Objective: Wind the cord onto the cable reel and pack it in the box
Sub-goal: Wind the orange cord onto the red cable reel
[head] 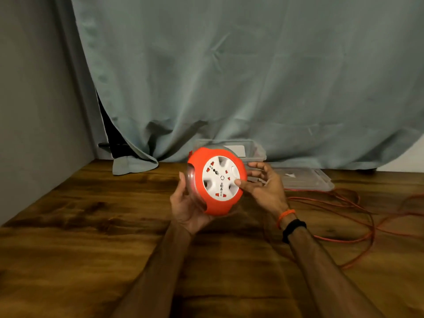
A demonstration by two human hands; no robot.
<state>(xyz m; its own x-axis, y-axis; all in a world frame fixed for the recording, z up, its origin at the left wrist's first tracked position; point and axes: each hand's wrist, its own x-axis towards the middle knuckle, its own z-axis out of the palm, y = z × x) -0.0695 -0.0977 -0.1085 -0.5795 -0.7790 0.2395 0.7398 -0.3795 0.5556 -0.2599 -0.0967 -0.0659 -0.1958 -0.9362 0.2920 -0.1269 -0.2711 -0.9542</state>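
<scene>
Head view: left hand (187,208) cups the round orange cable reel (216,182); right hand (263,188), fingers spread, thumb pressing its white face. Orange cord (358,216) loops right of the reel; clear plastic box (254,149) behind it.

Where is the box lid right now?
In the head view the lid lies flat on the table, right of centre by the curtain, beside the box and just behind the right hand.

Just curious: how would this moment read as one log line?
left hand: holds round orange-and-white plastic cable reel | right hand: thumb on reel face | thin orange cord: loose on table | clear plastic box: open
</scene>
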